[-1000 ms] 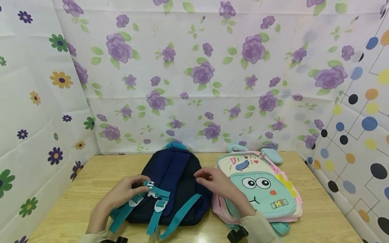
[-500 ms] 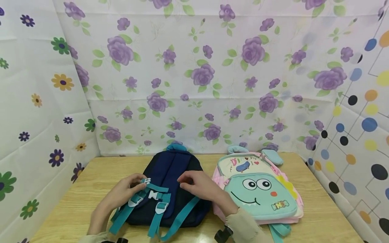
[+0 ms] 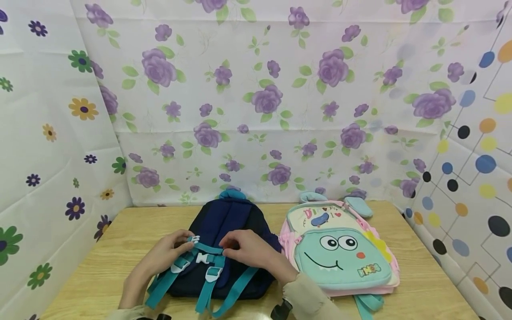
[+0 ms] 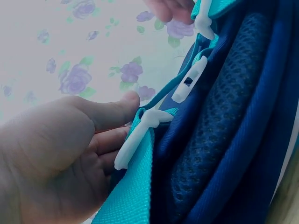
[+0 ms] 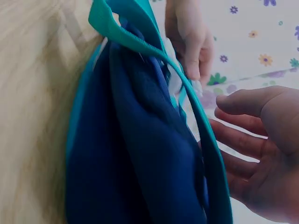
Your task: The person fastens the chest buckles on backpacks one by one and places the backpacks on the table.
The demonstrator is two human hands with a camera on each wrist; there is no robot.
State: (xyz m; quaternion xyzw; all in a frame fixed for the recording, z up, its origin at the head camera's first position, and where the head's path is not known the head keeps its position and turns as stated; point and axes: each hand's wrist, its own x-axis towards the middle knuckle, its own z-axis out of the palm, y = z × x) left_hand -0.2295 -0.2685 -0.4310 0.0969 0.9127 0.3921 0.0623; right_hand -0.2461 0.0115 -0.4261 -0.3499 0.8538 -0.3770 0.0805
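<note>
A dark blue backpack (image 3: pixel 210 220) lies on the table with its padded back and teal straps facing up. At its left side my left hand (image 3: pixel 166 253) pinches a white buckle piece (image 3: pixel 194 239) on a teal strap between thumb and fingers. A second white buckle piece (image 3: pixel 202 258) rests on the pack, just right of it. White strap adjusters (image 3: pixel 213 274) sit lower on the teal webbing. My right hand (image 3: pixel 254 251) hovers over the middle of the pack, fingertips close to the teal strap; the right wrist view shows its thumb and fingers (image 5: pixel 243 140) apart, gripping nothing visible.
A pink and mint backpack (image 3: pixel 344 255) with a cartoon face lies to the right on the wooden table (image 3: pixel 424 275). A loose teal strap (image 3: pixel 236 291) loops at the blue pack's lower edge. Flowered cloth (image 3: pixel 264 146) hangs behind.
My right hand has moved left, from the blue backpack's right side to its middle, beside the teal strap. The left hand keeps its pinch on the buckle piece, nearly still.
</note>
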